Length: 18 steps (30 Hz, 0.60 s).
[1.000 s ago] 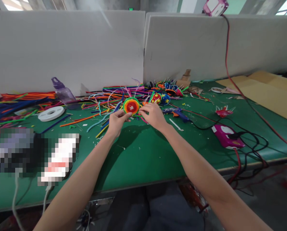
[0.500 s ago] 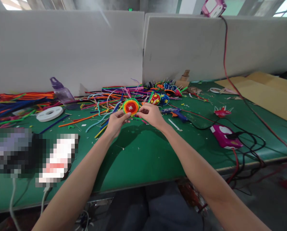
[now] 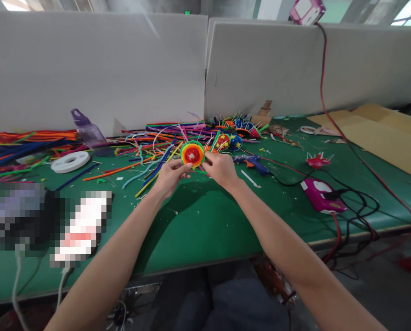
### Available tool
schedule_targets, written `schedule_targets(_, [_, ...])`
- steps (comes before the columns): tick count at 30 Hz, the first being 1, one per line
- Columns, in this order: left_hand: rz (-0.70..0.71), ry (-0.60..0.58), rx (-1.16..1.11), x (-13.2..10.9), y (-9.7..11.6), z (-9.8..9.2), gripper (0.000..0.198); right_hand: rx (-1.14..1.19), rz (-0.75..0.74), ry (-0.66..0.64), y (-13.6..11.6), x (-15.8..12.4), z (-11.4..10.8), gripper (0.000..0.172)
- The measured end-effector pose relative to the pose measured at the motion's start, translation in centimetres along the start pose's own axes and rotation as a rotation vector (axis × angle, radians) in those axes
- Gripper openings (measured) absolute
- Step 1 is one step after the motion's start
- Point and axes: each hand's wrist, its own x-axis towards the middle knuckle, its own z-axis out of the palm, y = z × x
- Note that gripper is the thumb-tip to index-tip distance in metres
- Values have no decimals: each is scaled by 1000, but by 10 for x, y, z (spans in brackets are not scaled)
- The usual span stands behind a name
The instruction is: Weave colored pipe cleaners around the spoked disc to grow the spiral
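Observation:
A round disc [image 3: 194, 151] ringed in red, orange, yellow and green, like coiled pipe cleaners, is held up above the table with its face towards me. A small pale patch marks its centre. My left hand [image 3: 171, 177] is closed on the lower left rim, thumb in front. At the right rim, my right hand [image 3: 222, 169] pinches the green edge; its fingertips are partly hidden. Just behind stand a red ball with yellow stars [image 3: 222, 142] and a blue starred one [image 3: 236, 142]. Loose pipe cleaners [image 3: 157, 170] lie beyond my left hand.
A blue glue gun [image 3: 251, 163] lies right of my hands, its black cord running to a magenta power socket [image 3: 322, 196]. On the left are a white spool [image 3: 70, 162], a purple bottle [image 3: 91, 135] and a blurred phone-like object [image 3: 84, 227]. White panels [image 3: 95, 69] stand behind.
The disc has shifted slightly right and its face has turned a little, looking slightly larger. Both hands moved with it, keeping their hold.

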Motion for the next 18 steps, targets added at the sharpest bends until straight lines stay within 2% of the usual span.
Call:
schedule_targets(4, [4,31,-6,0,-1,-1,26,92,45,-104,0,4,-7,13])
schedule_targets(9, [18,63,10,2,0,-4,27,453,67,-236,2,7,-11,7])
schedule_targets(13, [14,67,0,3,0,-5,29,689,117,-279,3,8,-11,11])
schedule_targets(15, [9,64,-2,2,0,-5,29,741,146,-287,2,8,-12,10])
schedule_targets(18, [4,56,2,2,0,-4,29,701,167,-282,0,8,-15,11])
